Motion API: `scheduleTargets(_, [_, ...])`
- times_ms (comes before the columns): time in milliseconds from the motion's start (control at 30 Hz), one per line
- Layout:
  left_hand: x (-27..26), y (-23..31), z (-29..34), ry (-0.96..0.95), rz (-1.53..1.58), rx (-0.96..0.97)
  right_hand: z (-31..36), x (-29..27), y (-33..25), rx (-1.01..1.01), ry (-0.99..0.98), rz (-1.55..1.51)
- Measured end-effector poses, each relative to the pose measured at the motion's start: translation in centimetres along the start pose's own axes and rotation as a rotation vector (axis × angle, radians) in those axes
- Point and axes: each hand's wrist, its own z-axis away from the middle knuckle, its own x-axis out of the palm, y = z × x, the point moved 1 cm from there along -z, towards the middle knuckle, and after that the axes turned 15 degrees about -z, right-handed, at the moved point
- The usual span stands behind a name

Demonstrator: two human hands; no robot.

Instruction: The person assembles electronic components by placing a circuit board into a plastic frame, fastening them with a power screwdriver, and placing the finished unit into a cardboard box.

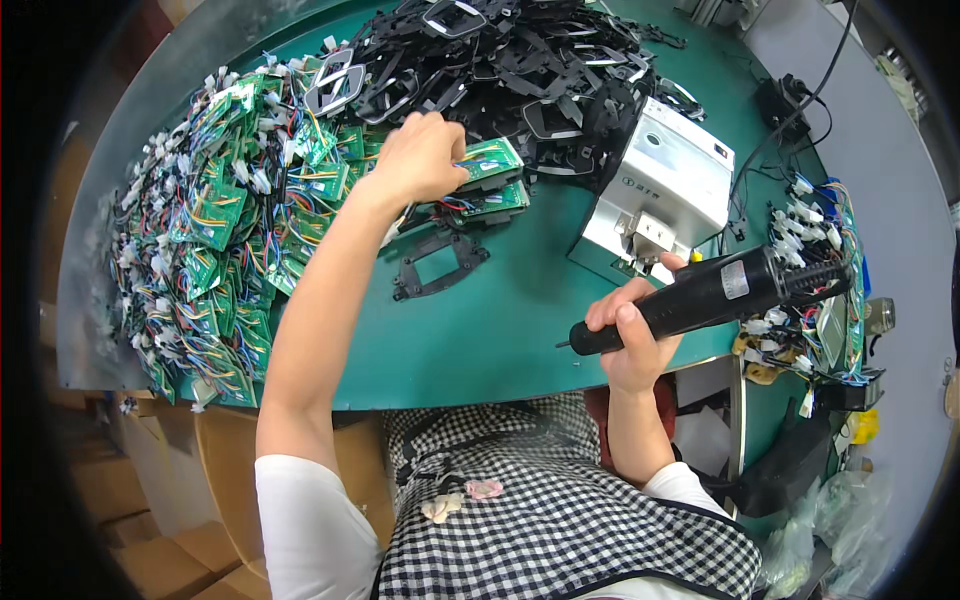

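Note:
My left hand (420, 158) reaches over the bench with its fingers curled closed at the left end of a green circuit board (492, 157). That board sits on black plastic, and a second green board (497, 199) lies just below it. The fingertips are partly hidden behind the hand. My right hand (637, 335) is wrapped round a black electric screwdriver (700, 297), held sideways with its bit pointing left. Between the hands, on the green bench top, lies a loose black plastic frame (440, 265) with a rectangular opening.
A big heap of wired circuit boards (215, 215) covers the left side. Black plastic frames (500, 70) are piled at the back. A silver screw feeder (665, 170) stands right of centre. More wired boards (800, 235) and cables lie at the right; cardboard boxes (170, 560) stand below left.

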Motion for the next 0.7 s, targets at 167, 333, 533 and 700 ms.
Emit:
scheduleTargets(167, [0.2,-0.9,-5.2,-0.436,0.144,-0.09,-1.0,-0.9,0.7,0.059,0.053,-0.038])
scheduleTargets(333, [0.5,1.0,-3.9,-0.407,-0.006,-0.19,-1.2,-2.7,1.1,0.064,0.063,0.047])
scheduleTargets(533, [1.6,2.0,-0.9,-0.466,0.118,-0.027,-1.7,-2.7,1.2,0.131,0.148,-0.021])
scheduleTargets(700, [1.5,-0.1,-3.3,-0.79,0.218,-0.109,-2.0,-2.8,1.7,0.123,0.122,-0.034])
